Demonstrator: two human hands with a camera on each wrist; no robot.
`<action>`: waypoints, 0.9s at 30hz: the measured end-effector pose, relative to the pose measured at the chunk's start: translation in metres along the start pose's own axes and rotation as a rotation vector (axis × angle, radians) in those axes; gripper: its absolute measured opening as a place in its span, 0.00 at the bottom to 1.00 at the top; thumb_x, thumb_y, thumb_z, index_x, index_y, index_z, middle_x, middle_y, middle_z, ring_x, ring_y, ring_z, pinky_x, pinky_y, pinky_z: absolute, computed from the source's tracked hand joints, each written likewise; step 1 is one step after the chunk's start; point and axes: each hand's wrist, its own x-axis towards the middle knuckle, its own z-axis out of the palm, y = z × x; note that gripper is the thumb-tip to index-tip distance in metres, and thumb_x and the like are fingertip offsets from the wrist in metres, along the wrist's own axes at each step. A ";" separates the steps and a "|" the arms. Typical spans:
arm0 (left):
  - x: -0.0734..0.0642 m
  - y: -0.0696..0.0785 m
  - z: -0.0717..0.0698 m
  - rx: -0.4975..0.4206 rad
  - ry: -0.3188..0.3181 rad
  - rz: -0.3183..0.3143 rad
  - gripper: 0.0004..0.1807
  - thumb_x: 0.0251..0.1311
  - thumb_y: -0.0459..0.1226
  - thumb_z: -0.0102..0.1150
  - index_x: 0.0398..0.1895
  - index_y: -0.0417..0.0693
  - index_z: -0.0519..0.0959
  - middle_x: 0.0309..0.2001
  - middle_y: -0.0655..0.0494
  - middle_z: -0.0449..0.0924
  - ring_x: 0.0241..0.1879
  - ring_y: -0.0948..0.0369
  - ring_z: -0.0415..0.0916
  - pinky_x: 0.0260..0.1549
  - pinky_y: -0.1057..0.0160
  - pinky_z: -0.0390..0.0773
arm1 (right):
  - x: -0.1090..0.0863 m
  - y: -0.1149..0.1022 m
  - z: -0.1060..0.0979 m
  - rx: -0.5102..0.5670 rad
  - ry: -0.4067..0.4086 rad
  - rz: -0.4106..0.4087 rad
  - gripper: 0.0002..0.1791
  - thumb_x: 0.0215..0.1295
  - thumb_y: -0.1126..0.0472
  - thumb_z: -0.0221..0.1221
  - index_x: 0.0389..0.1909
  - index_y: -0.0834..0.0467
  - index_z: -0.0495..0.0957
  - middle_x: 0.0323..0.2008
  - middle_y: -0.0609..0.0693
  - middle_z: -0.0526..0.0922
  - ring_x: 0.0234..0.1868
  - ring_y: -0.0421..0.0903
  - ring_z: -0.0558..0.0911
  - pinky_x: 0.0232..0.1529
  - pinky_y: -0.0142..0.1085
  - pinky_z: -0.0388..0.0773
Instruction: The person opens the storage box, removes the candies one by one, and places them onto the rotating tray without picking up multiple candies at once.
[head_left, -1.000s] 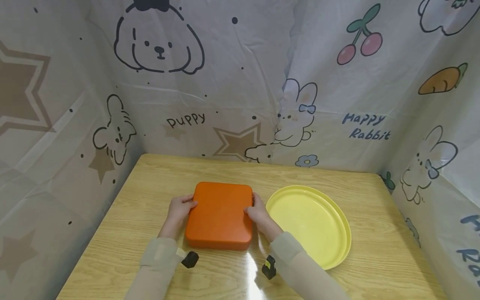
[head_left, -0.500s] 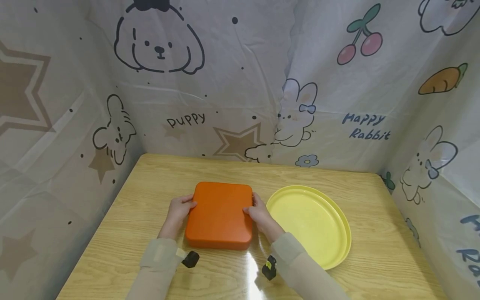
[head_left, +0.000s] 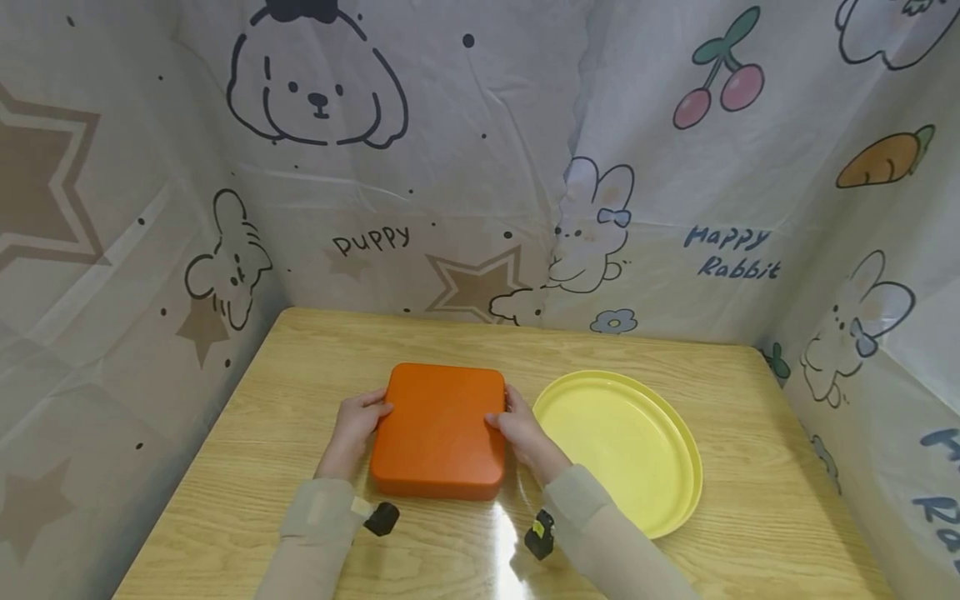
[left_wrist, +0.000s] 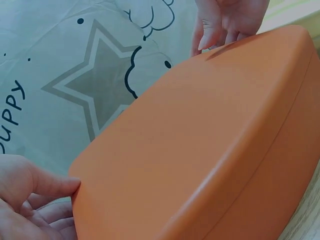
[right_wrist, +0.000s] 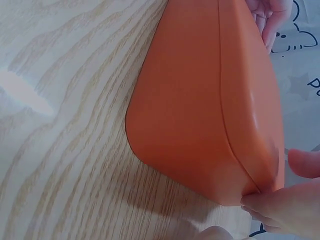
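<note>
An orange square case (head_left: pixel 442 433) with rounded corners lies flat on the wooden table, its smooth top facing up. A thin seam runs round its side in both wrist views. My left hand (head_left: pixel 354 425) grips its left edge, with the thumb on the rim of the top and the fingers against the side. On the opposite edge my right hand (head_left: pixel 521 429) holds it in the same way, thumb over the top. The left wrist view shows the left thumb pressing the case's corner area. The inside of the case is hidden.
A round yellow tray (head_left: pixel 622 458) with a raised rim lies just right of the case, partly behind the right forearm. The table (head_left: pixel 247 450) is bordered by a printed cloth (head_left: pixel 450 183) at the back and both sides.
My right thumb has crept slightly inward over the top of the case. The case, the left hand and the tray stay practically where they were.
</note>
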 end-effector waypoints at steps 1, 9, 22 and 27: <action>0.000 0.000 0.000 -0.014 -0.003 -0.005 0.25 0.62 0.26 0.46 0.63 0.31 0.60 0.65 0.35 0.57 0.64 0.46 0.57 0.60 0.52 0.66 | 0.000 0.000 0.000 0.009 0.002 0.004 0.40 0.54 0.81 0.49 0.69 0.67 0.45 0.66 0.68 0.53 0.63 0.62 0.60 0.63 0.50 0.61; -0.003 0.002 0.001 -0.093 -0.019 -0.023 0.26 0.62 0.26 0.48 0.64 0.33 0.59 0.65 0.36 0.57 0.63 0.47 0.58 0.60 0.52 0.65 | 0.001 -0.002 0.002 0.018 0.021 0.006 0.46 0.53 0.83 0.47 0.71 0.60 0.39 0.63 0.67 0.57 0.57 0.59 0.67 0.57 0.47 0.68; -0.007 -0.001 0.002 -0.151 0.019 -0.022 0.26 0.63 0.28 0.48 0.65 0.38 0.60 0.67 0.40 0.56 0.63 0.49 0.59 0.59 0.56 0.67 | -0.008 -0.007 -0.002 -0.070 -0.022 -0.034 0.46 0.54 0.82 0.51 0.70 0.61 0.39 0.64 0.70 0.54 0.64 0.64 0.58 0.61 0.53 0.63; -0.007 -0.004 0.004 -0.155 0.049 0.011 0.26 0.62 0.28 0.50 0.64 0.39 0.63 0.65 0.41 0.59 0.57 0.53 0.66 0.45 0.69 0.77 | -0.008 -0.004 -0.002 -0.202 0.037 -0.082 0.45 0.53 0.78 0.55 0.70 0.62 0.44 0.58 0.69 0.62 0.56 0.62 0.67 0.52 0.47 0.73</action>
